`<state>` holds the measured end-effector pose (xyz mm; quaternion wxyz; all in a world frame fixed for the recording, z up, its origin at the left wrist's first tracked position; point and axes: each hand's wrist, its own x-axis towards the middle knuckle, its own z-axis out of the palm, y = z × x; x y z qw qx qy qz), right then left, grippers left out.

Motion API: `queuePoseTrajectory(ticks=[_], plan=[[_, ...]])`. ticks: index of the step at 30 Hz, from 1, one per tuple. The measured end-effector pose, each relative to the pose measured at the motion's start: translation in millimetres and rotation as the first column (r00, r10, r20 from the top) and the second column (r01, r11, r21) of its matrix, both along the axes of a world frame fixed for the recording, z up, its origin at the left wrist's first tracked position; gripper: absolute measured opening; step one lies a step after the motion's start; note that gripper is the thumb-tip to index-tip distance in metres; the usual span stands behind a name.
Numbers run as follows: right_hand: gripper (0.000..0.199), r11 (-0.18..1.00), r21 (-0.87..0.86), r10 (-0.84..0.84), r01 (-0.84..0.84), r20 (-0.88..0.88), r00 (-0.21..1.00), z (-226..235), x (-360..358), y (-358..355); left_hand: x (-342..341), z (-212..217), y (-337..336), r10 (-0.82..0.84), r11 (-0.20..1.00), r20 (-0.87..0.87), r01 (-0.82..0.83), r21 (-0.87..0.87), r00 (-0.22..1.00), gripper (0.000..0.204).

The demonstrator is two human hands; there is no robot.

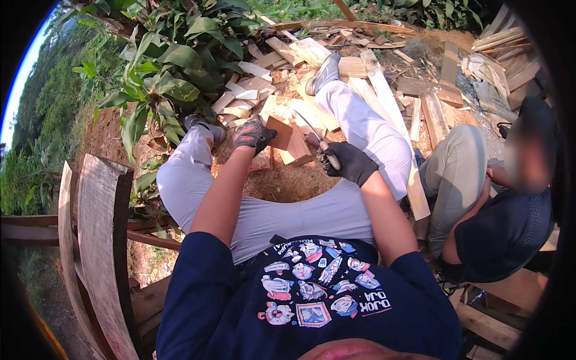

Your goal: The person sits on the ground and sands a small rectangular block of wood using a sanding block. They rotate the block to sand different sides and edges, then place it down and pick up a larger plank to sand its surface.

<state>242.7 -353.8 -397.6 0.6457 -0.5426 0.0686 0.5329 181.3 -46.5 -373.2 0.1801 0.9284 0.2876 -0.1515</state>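
Observation:
My left hand (254,135), in a dark glove with red marks, is closed on the edge of a small flat brown wooden piece (279,132). In my right hand (353,163), gloved in black, is the light wooden handle of a knife (324,146). Its thin blade points up and away to the left, toward the wooden piece but apart from it. Just beyond my lap, between my spread legs, a pale wooden block (296,150) sits on the ground below the brown piece.
Offcuts and shavings (252,90) litter the ground ahead. A long pale plank (384,96) runs beside my right leg. Another person (498,210) sits close on my right. Leafy plants (174,66) grow at the far left, and a thick upright board (102,240) stands to my left.

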Motion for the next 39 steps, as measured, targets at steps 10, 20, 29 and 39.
queuePoseTrajectory(ticks=[10,20,29,39], plan=[[0.022,0.972,-0.236,0.046,-0.015,0.126,0.991,-58.3,9.5,-11.5,-2.0,-14.8,-9.7,0.028,0.999,0.073,-0.024,-0.046,0.997,0.079],[0.033,0.970,-0.224,-0.036,0.096,0.258,0.965,-50.1,5.8,2.9,-6.8,-10.9,-16.9,0.020,1.000,0.072,-0.018,-0.017,0.997,0.081],[0.063,0.940,-0.337,0.184,0.050,0.626,0.758,-21.7,-3.7,-2.1,5.8,-2.0,-30.8,-0.021,0.997,0.006,0.021,0.071,1.000,0.099],[0.049,0.971,-0.191,0.001,0.142,0.597,0.802,3.5,-21.0,-4.8,7.5,-14.9,-29.3,0.057,0.996,0.031,-0.058,0.061,0.998,0.091]])
